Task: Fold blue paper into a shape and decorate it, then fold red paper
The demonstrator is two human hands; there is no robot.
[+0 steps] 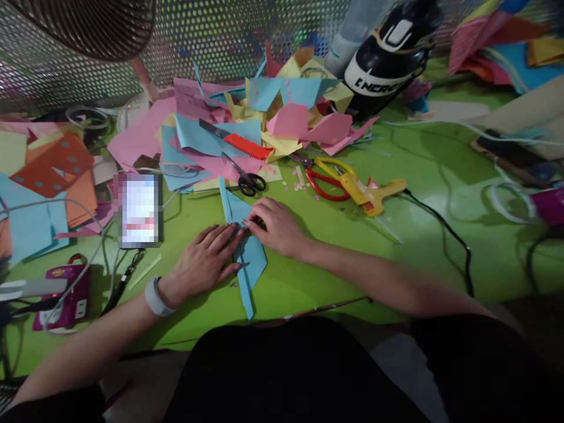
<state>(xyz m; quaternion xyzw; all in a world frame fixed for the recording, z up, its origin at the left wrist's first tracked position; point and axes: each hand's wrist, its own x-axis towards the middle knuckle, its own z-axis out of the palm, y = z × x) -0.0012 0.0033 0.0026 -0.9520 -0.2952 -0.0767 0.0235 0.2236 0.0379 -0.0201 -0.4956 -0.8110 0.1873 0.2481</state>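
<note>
A piece of light blue paper (255,261) with a narrow folded strip along its left edge lies on the green table (352,276). My left hand (205,258) rests flat on it from the left, fingers stretched across the strip. From the right, my right hand (277,226) pinches at the paper's middle, thumb and fingertips together beside my left fingertips. Whatever sits between those fingertips is too small to make out. Just beyond the paper are black-handled scissors (247,179), and a cutter with a red handle (247,145) lies on the paper scraps behind.
Pink, yellow and blue paper scraps (288,123) pile up at the back. Right of my hands are red-and-yellow-handled pliers (326,182) and a yellow glue gun (365,191) with a black cord. A phone (140,210) lies left; a black bottle (379,70) stands at back right.
</note>
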